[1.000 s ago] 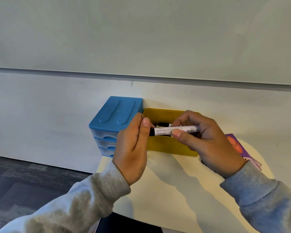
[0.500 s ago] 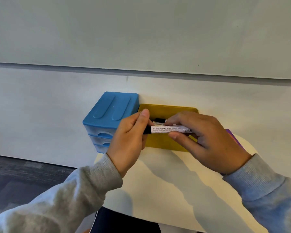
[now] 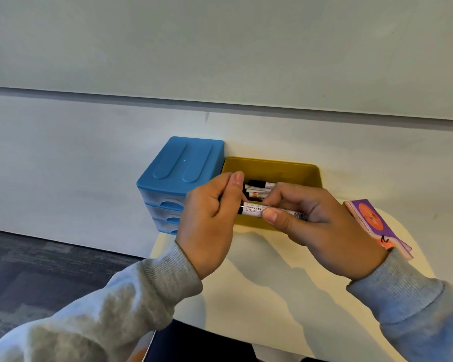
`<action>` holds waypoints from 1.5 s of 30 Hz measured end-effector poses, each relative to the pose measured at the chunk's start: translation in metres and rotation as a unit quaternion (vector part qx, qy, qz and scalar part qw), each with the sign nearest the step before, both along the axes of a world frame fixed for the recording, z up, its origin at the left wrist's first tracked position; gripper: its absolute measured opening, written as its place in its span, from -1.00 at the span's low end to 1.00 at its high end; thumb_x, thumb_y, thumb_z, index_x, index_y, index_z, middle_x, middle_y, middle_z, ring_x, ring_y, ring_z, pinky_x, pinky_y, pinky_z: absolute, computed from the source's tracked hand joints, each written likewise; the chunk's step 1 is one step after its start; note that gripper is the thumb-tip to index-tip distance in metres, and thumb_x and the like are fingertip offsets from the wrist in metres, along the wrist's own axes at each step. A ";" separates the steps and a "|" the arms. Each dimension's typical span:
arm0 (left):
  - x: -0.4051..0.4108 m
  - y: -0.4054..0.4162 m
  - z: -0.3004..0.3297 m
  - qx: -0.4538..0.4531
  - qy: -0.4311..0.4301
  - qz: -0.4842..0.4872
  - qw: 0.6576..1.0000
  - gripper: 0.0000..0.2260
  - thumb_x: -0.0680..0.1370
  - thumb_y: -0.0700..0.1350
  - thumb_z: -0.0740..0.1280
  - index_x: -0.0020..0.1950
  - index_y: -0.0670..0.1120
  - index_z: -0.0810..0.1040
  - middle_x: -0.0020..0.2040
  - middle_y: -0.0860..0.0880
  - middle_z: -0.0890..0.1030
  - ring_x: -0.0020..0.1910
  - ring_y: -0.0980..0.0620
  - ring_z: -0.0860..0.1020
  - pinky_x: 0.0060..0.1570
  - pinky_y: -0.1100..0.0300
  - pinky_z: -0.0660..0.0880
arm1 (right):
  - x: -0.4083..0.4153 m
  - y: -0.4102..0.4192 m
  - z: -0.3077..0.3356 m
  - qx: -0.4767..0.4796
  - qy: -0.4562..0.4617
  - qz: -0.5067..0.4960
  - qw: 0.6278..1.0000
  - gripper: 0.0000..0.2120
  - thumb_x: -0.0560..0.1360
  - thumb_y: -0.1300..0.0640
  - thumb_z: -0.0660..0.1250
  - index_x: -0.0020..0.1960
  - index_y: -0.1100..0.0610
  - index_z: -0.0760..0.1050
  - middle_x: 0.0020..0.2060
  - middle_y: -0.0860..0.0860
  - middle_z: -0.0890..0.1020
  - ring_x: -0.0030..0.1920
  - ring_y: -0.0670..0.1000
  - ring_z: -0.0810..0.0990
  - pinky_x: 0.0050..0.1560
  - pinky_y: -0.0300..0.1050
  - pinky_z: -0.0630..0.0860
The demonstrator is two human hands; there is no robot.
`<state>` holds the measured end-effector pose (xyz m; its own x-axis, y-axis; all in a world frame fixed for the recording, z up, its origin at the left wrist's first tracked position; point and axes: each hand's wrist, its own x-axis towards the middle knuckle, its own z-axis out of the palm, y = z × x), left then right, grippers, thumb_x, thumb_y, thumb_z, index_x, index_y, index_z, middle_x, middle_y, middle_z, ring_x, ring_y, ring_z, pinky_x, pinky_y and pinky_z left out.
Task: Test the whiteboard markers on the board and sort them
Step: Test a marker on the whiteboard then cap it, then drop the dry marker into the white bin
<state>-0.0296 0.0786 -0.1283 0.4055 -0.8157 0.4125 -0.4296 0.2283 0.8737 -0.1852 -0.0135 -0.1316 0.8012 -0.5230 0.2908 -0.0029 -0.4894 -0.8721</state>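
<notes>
Gripping marker [image 3: 256,211], both hands.

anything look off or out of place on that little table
Only the purple and orange booklet: it pokes out over the right edge of the cream table, not fully supported. The yellow plastic bin and blue drawer unit sit squarely against the wall.
</notes>
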 end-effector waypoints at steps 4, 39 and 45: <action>0.009 -0.003 -0.002 0.022 0.065 -0.054 0.996 -0.71 0.64 -0.01 0.18 -0.21 -0.12 0.48 -0.46 0.14 0.42 -0.49 0.17 0.36 -0.44 0.34 0.29 | 0.006 -0.001 -0.008 0.071 -0.026 0.004 0.997 -0.86 0.57 0.08 0.34 -0.08 0.15 0.59 -0.42 -0.20 0.45 -0.44 -0.18 0.37 -0.37 -0.43 0.28; 0.252 0.094 -0.236 0.677 -0.305 -0.081 0.665 -0.80 0.65 0.05 0.17 0.03 -0.02 0.52 -0.10 -0.01 0.60 -0.23 -0.05 0.70 -0.29 0.20 0.50 | 0.118 0.052 -0.147 -0.334 0.218 -0.082 0.914 -0.78 0.52 0.03 0.27 0.14 0.03 0.52 0.10 0.01 0.50 0.06 0.12 0.45 0.03 0.07 0.41; 0.244 0.082 -0.289 0.726 -0.270 -0.057 0.630 -0.82 0.63 -0.10 0.17 0.13 -0.11 0.51 -0.02 -0.10 0.62 -0.11 -0.09 0.69 -0.17 0.13 0.60 | 0.119 0.049 -0.148 -0.314 0.236 -0.079 0.916 -0.78 0.54 0.02 0.25 0.14 0.03 0.53 0.13 -0.01 0.50 0.08 0.11 0.45 0.05 0.05 0.41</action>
<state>0.2147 0.1604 -0.4173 0.4297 -0.5035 -0.7496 -0.8075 -0.5858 -0.0694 -0.0665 0.0358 -0.2798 0.8435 -0.4916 0.2162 -0.4212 -0.8553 -0.3017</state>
